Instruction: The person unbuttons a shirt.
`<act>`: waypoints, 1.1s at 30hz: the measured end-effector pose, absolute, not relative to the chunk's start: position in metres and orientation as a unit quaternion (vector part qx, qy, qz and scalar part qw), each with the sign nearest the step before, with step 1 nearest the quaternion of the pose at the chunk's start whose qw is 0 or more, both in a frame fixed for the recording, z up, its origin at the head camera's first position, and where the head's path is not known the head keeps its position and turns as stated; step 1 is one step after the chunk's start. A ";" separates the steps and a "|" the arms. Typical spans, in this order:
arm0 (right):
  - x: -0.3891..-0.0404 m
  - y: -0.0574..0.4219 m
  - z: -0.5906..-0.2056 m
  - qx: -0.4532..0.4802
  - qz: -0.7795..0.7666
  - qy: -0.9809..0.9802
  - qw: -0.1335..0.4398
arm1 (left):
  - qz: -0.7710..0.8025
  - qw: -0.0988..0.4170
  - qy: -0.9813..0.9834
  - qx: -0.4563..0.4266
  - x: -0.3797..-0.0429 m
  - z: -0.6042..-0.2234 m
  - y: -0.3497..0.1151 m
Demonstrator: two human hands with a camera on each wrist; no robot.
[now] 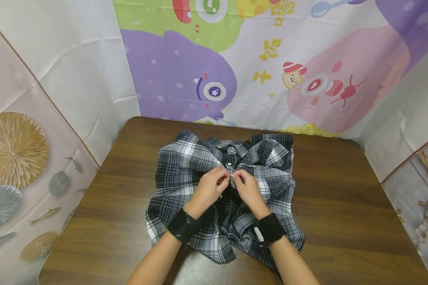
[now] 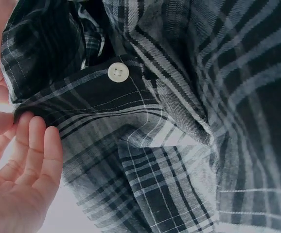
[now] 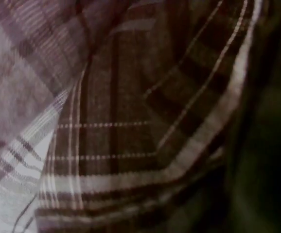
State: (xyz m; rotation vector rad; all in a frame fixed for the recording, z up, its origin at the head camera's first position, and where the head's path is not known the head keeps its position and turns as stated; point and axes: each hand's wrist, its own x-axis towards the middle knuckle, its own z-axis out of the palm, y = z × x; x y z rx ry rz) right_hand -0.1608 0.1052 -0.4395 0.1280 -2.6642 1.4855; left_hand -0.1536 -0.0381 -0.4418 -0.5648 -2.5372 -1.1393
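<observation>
- Head view: a plaid shirt (image 1: 174,170) lies spread and rumpled in the middle of a brown table (image 1: 335,198), its collar (image 1: 241,148) at the far side, its lower edges toward you.
- Your left hand (image 1: 210,185) comes in from the near left, thumb and fingers narrowed on the dark front edge; the left wrist view shows that pinch close up.
- Your right hand (image 1: 249,190) comes in from the near right, fingers bent to the same front edge and pinching cloth there; the right wrist view shows only blurred plaid, so its exact grip cannot be told.
- The front strip runs far to near between your hands, from the collar down, and it seems the line that matters: your fingertips meet on it, just beside each other, neither hand clearly nearer.
- A pale button (image 2: 118,72) sits on the dark strip, apart from your left fingertips, free of any buttonhole.
- Black bands wrap both your wrists, the left one (image 1: 184,225) and the right one (image 1: 271,228) above the shirt's near half.
</observation>
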 end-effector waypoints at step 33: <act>-0.147 0.147 -0.439 0.080 0.377 -0.923 0.011 | -0.401 0.129 -0.901 -0.101 -0.147 -0.452 -0.077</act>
